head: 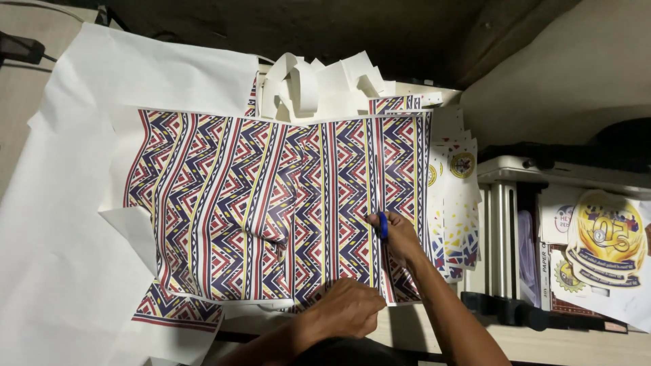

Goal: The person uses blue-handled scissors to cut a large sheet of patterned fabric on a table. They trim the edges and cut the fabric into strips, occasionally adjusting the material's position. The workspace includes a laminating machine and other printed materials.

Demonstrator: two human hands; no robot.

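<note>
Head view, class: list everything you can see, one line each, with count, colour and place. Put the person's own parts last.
Patterned sheet: one, red, navy and yellow zigzags, centre, on white paper.
White paper: one large sheet, white, left.
Offcuts: a pile, white, top centre.
Printed stack: several, white with yellow emblems, right of the sheet.
Emblem cutout: one, yellow, far right.
Blue tool: one, blue, in the right hand; kind unclear.
Left hand: one, pressing the sheet's bottom edge.
Right hand: one, on the sheet's right part.
</note>
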